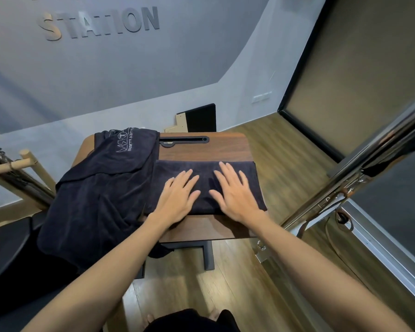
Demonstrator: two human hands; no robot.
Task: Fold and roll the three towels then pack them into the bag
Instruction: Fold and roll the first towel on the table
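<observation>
Folding step: both grips, left hand (pixel 179 196) and right hand (pixel 235 195), spread flat, press folded towel (pixel 206 168) beneath them. Next: roll it.

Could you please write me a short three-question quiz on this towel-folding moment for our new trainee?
1. True or false: both hands lie flat, fingers straight, on the folded towel.
2. Where is the towel with the pale logo? A) rolled up on the floor B) spread loosely at the left of the table, hanging over its edge C) under the right hand
3. What word is mounted on the wall?

Key
1. True: left hand and right hand press on it.
2. B
3. STATION
</observation>
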